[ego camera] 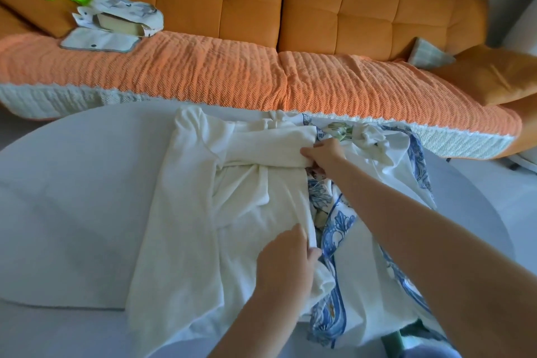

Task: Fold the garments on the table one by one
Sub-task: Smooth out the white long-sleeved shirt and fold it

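Cloth lies on the grey table (72, 183): left hand (286, 261) pinches the white garment (203, 227) at its near right edge, right hand (324, 154) grips its folded sleeve, beside a blue-patterned garment (363, 270).

Soft even daylight, sharp centre, edges fisheye-curved.

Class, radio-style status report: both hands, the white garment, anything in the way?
Left hand grips white garment at near edge. Right hand pinches its far edge. Blue-patterned garment crowds alongside.
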### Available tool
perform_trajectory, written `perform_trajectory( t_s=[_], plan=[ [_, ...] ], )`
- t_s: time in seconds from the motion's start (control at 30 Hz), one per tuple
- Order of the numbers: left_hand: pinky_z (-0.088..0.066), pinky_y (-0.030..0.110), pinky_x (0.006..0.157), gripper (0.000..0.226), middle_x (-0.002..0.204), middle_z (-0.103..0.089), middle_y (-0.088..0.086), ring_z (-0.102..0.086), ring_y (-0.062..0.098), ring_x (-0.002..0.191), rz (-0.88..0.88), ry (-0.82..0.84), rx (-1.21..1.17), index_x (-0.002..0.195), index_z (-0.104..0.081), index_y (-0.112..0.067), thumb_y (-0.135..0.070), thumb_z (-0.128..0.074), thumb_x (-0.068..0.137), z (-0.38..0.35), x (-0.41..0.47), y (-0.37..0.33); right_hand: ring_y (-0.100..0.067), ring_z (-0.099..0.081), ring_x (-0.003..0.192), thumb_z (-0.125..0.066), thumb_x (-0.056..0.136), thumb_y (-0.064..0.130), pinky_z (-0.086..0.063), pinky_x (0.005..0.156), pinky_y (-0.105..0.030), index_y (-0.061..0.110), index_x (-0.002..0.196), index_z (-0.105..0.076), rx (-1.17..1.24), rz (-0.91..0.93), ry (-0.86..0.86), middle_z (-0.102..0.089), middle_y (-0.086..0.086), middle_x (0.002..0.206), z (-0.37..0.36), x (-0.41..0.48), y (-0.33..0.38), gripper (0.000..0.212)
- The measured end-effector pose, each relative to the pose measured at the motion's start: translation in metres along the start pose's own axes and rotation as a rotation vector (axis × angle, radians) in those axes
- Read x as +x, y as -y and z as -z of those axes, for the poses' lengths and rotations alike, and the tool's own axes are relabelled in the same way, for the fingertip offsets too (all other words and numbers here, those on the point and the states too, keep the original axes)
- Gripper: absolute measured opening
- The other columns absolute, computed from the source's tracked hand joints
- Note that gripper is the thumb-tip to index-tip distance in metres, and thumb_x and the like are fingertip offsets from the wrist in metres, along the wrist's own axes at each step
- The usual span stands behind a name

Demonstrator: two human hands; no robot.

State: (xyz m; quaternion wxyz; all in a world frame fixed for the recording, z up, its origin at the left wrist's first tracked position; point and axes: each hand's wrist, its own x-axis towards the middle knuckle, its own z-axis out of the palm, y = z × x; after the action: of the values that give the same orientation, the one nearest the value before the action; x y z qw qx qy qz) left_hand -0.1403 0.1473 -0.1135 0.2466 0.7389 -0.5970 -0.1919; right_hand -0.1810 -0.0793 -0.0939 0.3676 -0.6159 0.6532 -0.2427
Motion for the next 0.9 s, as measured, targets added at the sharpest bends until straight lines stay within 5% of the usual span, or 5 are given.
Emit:
perform_trajectory(
  t_s=[0.27,0.4,0.53,0.63,0.9],
  plan=[
    [-0.036,0.022,0.068,0.049,0.087,-0.06,-0.003,-0.061,0.016,0.087,0.031,0.025,0.062,0.096,-0.054,-0.02,-0.065,-0.036,0.088,0.015,-0.025,0.008,-0.029,-0.058,0.058,-0.055,0.088,0.019,-0.052,0.048,-0.035,0.005,0.093,-0.049,0.022,0.008,-0.034,-0.055,-0.011,0.076,-0.004,-0.006,0.004,0.016],
    [-0.019,0.018,0.04,0.071,0.051,-0.045,-0.007,-0.044,0.009,0.039,0.021,-0.165,0.15,0.064,-0.046,-0.023,-0.088,-0.019,0.07,0.008,-0.021,-0.007,-0.024,-0.059,0.059,-0.067,0.082,0.037,-0.048,0.039,-0.028,0.007,0.104,-0.045,0.193,-0.16,0.072,-0.058,-0.012,0.09,0.0,-0.01,0.011,0.043],
    [-0.029,0.022,0.043,0.039,0.059,-0.048,-0.003,-0.057,0.013,0.05,-0.017,0.029,0.141,0.073,-0.055,-0.018,-0.048,-0.078,0.063,0.013,-0.028,-0.015,-0.025,-0.063,0.072,-0.073,0.077,0.033,-0.051,0.043,-0.031,0.008,0.117,-0.045,0.343,-0.232,0.107,-0.06,-0.013,0.105,-0.003,-0.009,0.015,0.055],
    [-0.043,0.024,0.07,0.007,0.077,-0.046,-0.002,-0.057,0.019,0.08,0.122,0.059,-0.061,0.095,-0.049,-0.016,-0.022,-0.047,0.093,0.013,-0.023,-0.002,-0.026,-0.062,0.08,-0.073,0.076,0.03,-0.051,0.051,-0.032,0.008,0.121,-0.046,0.421,-0.226,0.095,-0.06,-0.011,0.102,-0.008,-0.009,0.017,0.057],
    [-0.051,0.023,0.049,0.011,0.074,-0.061,-0.001,-0.069,0.017,0.061,0.168,-0.083,-0.55,0.081,-0.054,-0.019,-0.017,-0.051,0.091,0.058,-0.047,0.031,-0.028,-0.056,0.109,-0.054,0.088,0.019,-0.047,0.089,-0.037,0.008,0.138,-0.041,0.042,0.24,-0.008,-0.055,-0.01,0.117,-0.036,-0.031,0.077,0.053]
  ],
)
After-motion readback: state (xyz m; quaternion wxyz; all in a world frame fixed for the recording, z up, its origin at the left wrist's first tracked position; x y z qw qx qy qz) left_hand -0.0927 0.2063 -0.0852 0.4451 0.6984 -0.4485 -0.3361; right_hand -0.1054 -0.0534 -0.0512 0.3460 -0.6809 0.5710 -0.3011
